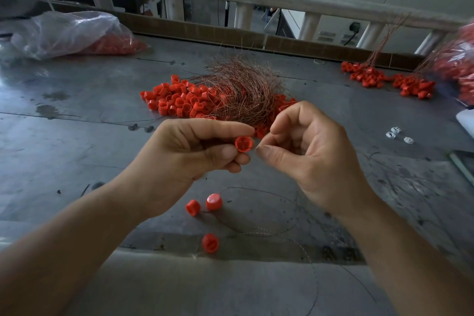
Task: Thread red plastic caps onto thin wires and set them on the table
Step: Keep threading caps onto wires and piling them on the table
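Grey counter (77, 141), scuffed and stained.
Clear plastic bag (64, 31), far left, holds red caps (118, 46); left hand (184, 159) fingers pinch one red cap (243, 144); right hand (307, 156) fingers pinched together beside it.

A small round red plastic cap (243, 143), its open end showing a cross-bar, is pinched in the left hand's (189, 151) fingertips. At 6 o'clock from it, three loose red caps (214, 201) lie among looping thin dark wires (256, 233). At 12 o'clock a heap of red caps (177, 101) lies partly under a tangled bundle of coppery wires (243, 90). At 2 o'clock, wired red caps (372, 75) cluster.
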`<state>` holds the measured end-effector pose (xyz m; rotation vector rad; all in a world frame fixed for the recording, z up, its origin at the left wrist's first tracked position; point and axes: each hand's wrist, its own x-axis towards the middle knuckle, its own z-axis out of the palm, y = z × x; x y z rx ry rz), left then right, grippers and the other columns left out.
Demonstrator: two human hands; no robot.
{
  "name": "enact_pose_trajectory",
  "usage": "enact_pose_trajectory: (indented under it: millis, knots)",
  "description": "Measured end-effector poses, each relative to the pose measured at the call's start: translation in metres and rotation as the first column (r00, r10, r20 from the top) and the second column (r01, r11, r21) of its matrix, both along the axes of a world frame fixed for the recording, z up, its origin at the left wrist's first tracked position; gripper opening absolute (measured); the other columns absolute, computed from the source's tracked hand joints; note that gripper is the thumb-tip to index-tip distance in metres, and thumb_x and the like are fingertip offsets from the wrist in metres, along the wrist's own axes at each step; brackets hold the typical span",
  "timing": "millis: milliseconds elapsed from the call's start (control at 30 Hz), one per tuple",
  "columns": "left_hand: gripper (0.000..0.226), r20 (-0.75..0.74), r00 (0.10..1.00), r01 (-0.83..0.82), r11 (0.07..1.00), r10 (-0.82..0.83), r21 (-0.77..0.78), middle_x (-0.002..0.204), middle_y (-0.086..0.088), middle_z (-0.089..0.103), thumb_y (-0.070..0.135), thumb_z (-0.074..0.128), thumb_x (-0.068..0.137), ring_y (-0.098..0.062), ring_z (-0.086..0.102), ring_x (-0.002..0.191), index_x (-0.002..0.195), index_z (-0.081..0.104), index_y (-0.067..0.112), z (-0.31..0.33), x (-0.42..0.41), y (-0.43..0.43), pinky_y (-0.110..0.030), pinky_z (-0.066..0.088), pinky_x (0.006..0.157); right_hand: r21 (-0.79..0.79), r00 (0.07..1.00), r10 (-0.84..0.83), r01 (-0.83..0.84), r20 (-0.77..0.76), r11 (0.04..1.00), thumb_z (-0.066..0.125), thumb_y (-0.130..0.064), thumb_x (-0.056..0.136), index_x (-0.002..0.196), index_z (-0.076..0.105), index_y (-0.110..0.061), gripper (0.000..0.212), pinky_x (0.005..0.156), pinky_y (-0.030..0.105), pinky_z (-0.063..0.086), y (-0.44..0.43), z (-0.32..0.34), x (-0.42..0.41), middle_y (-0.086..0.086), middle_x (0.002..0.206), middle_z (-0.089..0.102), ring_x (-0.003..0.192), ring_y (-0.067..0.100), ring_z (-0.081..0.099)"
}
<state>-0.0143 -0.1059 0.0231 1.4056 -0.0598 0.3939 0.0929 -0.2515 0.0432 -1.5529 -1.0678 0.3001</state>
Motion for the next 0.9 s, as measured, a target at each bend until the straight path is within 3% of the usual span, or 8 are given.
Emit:
enact_pose_trajectory:
  millis: [100, 333, 467, 567, 700, 800, 833, 900]
  knots:
    - [0.026, 0.014, 0.999, 0.047, 0.998, -0.046, -0.048, 0.081, -0.001, 0.073, 0.018, 0.07, 0.063, -0.01, 0.068, 0.073, 0.089, 0.075, 0.02, -0.002, 0.001, 0.0, -0.017, 0.053, 0.064, 0.004, 0.986, 0.038, -0.037, -0.16, 0.999, 0.071, -0.025, 0.058, 0.075, 0.048, -0.017, 0.03, 0.055, 0.016, 0.047, 0.002, 0.0, -0.001, -0.005, 0.06, 0.062, 0.057, 0.005, 0.055]
    - [0.023, -0.001, 0.995, 0.097, 0.991, -0.097, -0.088, 0.088, -0.005, 0.072, 0.017, 0.07, 0.066, -0.012, 0.068, 0.076, 0.089, 0.074, 0.017, -0.003, 0.002, 0.001, -0.018, 0.053, 0.066, -0.042, 0.969, 0.059, -0.071, -0.24, 0.997, 0.07, 0.008, 0.07, 0.072, 0.045, -0.015, 0.034, 0.044, 0.013, 0.039, 0.006, -0.008, 0.002, -0.006, 0.053, 0.057, 0.049, 0.004, 0.053]
    - [0.022, -0.047, 0.99, 0.124, 0.986, -0.13, -0.114, 0.082, -0.006, 0.072, 0.015, 0.07, 0.065, -0.014, 0.069, 0.076, 0.086, 0.074, 0.016, -0.004, 0.002, 0.0, -0.019, 0.054, 0.067, -0.236, 0.981, 0.094, -0.133, -0.168, 0.963, 0.074, -0.018, 0.07, 0.072, 0.051, -0.017, 0.023, 0.042, 0.015, 0.04, 0.003, -0.003, 0.011, -0.005, 0.057, 0.063, 0.049, 0.005, 0.056]
    - [0.021, -0.09, 0.991, 0.087, 0.988, -0.099, -0.129, 0.081, -0.007, 0.072, 0.011, 0.066, 0.064, -0.015, 0.069, 0.075, 0.083, 0.074, 0.016, -0.003, 0.001, 0.001, -0.019, 0.054, 0.065, -0.458, 0.987, 0.073, -0.131, -0.141, 0.879, 0.064, -0.046, 0.058, 0.075, 0.057, -0.016, 0.035, 0.038, 0.011, 0.035, -0.003, 0.0, 0.027, -0.001, 0.062, 0.068, 0.043, 0.003, 0.052]
    - [0.02, -0.115, 0.989, 0.077, 0.99, -0.091, -0.119, 0.081, -0.007, 0.072, 0.004, 0.071, 0.066, -0.016, 0.07, 0.075, 0.082, 0.074, 0.014, -0.002, 0.0, 0.001, -0.02, 0.054, 0.065, -0.56, 0.984, -0.16, 0.179, 0.083, 0.809, 0.068, -0.035, 0.077, 0.071, 0.058, -0.018, 0.021, 0.042, 0.013, 0.036, -0.009, -0.012, 0.06, -0.004, 0.057, 0.065, 0.045, 0.003, 0.053]
    - [0.022, -0.13, 0.989, 0.059, 0.99, -0.075, -0.125, 0.081, -0.006, 0.072, 0.006, 0.063, 0.065, -0.015, 0.07, 0.075, 0.081, 0.075, 0.015, -0.003, 0.0, 0.0, -0.019, 0.054, 0.065, -0.476, 0.837, -0.349, 0.532, 0.422, 0.7, 0.065, -0.027, 0.083, 0.072, 0.06, -0.023, 0.013, 0.056, 0.021, 0.037, -0.008, -0.027, 0.08, -0.011, 0.067, 0.058, 0.064, 0.008, 0.055]
    - [0.022, -0.132, 0.989, 0.055, 0.99, -0.072, -0.127, 0.081, -0.006, 0.072, 0.005, 0.062, 0.066, -0.015, 0.07, 0.075, 0.081, 0.075, 0.015, -0.003, 0.0, 0.0, -0.019, 0.054, 0.065, -0.447, 0.813, -0.375, 0.564, 0.445, 0.694, 0.063, -0.023, 0.085, 0.08, 0.063, -0.023, 0.004, 0.062, 0.021, 0.037, -0.007, -0.031, 0.083, -0.009, 0.073, 0.059, 0.072, 0.011, 0.056]
    - [0.022, -0.135, 0.988, 0.051, 0.99, -0.069, -0.13, 0.081, -0.007, 0.072, 0.005, 0.063, 0.065, -0.016, 0.07, 0.075, 0.081, 0.075, 0.015, -0.002, 0.0, -0.001, -0.019, 0.054, 0.065, -0.439, 0.806, -0.352, 0.564, 0.476, 0.699, 0.059, -0.018, 0.087, 0.109, 0.064, -0.018, 0.022, 0.07, 0.021, 0.035, -0.001, -0.039, 0.088, -0.002, 0.09, 0.059, 0.083, 0.015, 0.053]
